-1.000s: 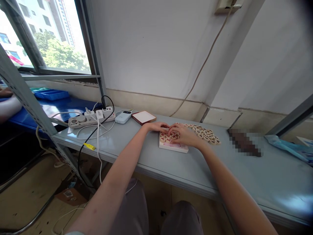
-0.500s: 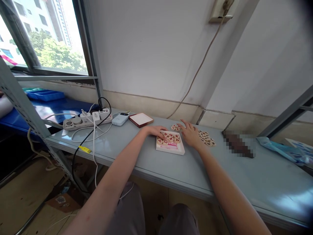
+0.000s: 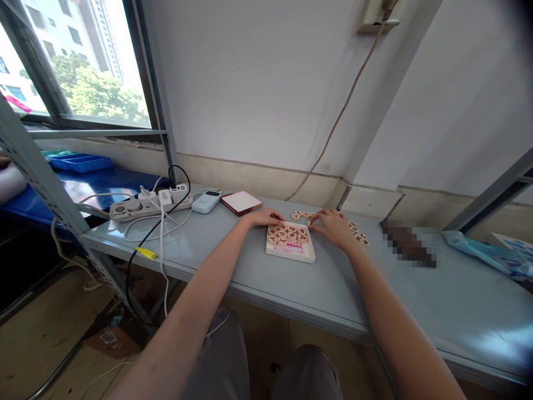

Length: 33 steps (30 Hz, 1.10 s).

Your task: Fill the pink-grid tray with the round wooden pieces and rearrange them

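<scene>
A shallow white box [image 3: 290, 256] on the table holds rows of round xiangqi pieces [image 3: 287, 233] with red characters. A pink-marked strip of its bottom shows at the near side. My left hand [image 3: 266, 217] is at the box's far left corner, its curled fingers gripping the rim. Just off the far right corner is my right hand [image 3: 334, 228], thumb and index finger brought together; what lies between their tips is too small to make out. A few loose pieces [image 3: 297, 215] lie behind the box. More pieces [image 3: 361, 239] lie right of my right hand, partly hidden by it.
A dark red box lid [image 3: 241, 203] lies left of the white box. Beyond it are a pale power bank [image 3: 206, 202] and a power strip [image 3: 137, 208] with cables hanging over the table edge. To the right are a blurred brown object [image 3: 408, 244] and a blue plastic bag [image 3: 478, 253].
My left hand has drawn back from the pieces to the box's far left corner. My right hand has moved slightly right, and its spread fingers have come together.
</scene>
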### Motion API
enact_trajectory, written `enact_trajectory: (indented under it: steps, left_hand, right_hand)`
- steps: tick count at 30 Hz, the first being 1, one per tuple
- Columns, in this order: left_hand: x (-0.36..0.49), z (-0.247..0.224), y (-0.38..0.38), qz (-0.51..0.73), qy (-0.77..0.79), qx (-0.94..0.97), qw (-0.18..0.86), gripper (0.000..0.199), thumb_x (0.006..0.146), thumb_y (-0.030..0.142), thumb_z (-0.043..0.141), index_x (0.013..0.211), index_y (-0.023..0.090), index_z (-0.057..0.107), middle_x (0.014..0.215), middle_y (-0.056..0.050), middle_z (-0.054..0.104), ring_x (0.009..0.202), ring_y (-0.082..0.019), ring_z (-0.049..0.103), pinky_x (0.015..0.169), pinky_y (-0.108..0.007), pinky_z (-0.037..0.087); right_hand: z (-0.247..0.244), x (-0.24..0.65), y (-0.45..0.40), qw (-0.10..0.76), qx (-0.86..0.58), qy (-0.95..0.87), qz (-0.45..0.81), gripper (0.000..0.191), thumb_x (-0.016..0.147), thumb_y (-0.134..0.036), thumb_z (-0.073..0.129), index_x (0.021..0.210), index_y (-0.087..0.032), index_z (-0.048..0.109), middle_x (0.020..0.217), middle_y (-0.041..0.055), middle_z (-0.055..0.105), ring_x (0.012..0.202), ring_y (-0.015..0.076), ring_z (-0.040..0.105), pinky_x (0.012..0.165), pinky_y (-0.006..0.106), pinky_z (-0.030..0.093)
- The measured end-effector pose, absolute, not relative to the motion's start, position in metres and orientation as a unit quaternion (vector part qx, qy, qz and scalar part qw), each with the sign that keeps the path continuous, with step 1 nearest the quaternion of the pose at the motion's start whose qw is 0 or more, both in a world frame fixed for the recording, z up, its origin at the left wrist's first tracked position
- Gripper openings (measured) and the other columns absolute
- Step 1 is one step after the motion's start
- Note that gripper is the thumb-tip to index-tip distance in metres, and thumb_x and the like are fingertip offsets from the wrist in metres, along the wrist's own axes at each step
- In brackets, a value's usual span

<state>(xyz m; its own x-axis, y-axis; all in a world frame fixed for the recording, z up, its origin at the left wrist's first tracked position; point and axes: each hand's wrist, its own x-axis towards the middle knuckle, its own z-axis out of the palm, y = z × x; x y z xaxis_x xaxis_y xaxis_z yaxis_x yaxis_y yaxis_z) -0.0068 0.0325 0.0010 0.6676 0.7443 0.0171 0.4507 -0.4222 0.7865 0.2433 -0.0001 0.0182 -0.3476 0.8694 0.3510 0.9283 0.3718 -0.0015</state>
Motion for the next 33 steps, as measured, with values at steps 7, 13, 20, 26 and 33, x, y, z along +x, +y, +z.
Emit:
enact_trajectory:
  steps: [7, 13, 20, 26, 33]
  left_hand:
    - [-0.009, -0.004, 0.039, 0.207, 0.366, 0.822, 0.383, 0.032, 0.074, 0.036, 0.060, 0.094, 0.012, 0.067, 0.097, -0.007, 0.066, 0.088, -0.018, 0.058, 0.075, -0.026, 0.043]
    - [-0.007, -0.003, 0.037, 0.203, 0.365, 0.817, 0.399, 0.034, 0.074, 0.034, 0.058, 0.099, 0.013, 0.064, 0.100, -0.007, 0.065, 0.090, -0.017, 0.058, 0.076, -0.024, 0.043]
    - [-0.001, 0.005, 0.028, 0.172, 0.373, 0.849, 0.333, 0.038, 0.075, 0.041, 0.056, 0.101, 0.016, 0.063, 0.103, -0.005, 0.065, 0.092, -0.017, 0.058, 0.075, -0.023, 0.042]
    - [0.011, 0.015, 0.012, 0.156, 0.409, 0.860, 0.263, 0.041, 0.076, 0.051, 0.052, 0.098, 0.020, 0.064, 0.102, -0.002, 0.065, 0.090, -0.017, 0.058, 0.072, -0.022, 0.041]
    - [0.028, 0.009, 0.001, 0.182, 0.460, 0.862, 0.113, 0.046, 0.080, 0.055, 0.043, 0.110, 0.024, 0.060, 0.112, -0.006, 0.057, 0.105, -0.023, 0.051, 0.089, -0.031, 0.036]
  right_hand:
    - [0.046, 0.234, -0.018, 0.157, -0.444, -0.870, 0.145, 0.038, 0.066, -0.058, 0.060, 0.091, -0.030, 0.068, 0.117, 0.0031, 0.049, 0.115, 0.0261, 0.039, 0.096, 0.036, 0.031]
    - [0.049, 0.215, -0.031, 0.063, -0.369, -0.908, 0.189, 0.032, 0.065, -0.051, 0.063, 0.090, -0.031, 0.069, 0.117, 0.0022, 0.045, 0.117, 0.0248, 0.036, 0.101, 0.037, 0.027]
    - [0.042, 0.209, -0.028, 0.084, -0.392, -0.909, 0.112, 0.025, 0.065, -0.044, 0.067, 0.084, -0.028, 0.068, 0.109, 0.0043, 0.047, 0.109, 0.0251, 0.041, 0.096, 0.040, 0.031]
    - [0.042, 0.219, -0.023, 0.122, -0.383, -0.906, 0.133, 0.027, 0.073, -0.046, 0.059, 0.094, -0.030, 0.065, 0.116, 0.0026, 0.048, 0.113, 0.0228, 0.042, 0.096, 0.037, 0.033]
    - [0.005, 0.236, 0.004, 0.181, -0.495, -0.840, -0.130, 0.049, 0.083, -0.010, 0.030, 0.126, -0.026, 0.047, 0.136, 0.0066, 0.043, 0.121, 0.0258, 0.037, 0.093, 0.046, 0.034]
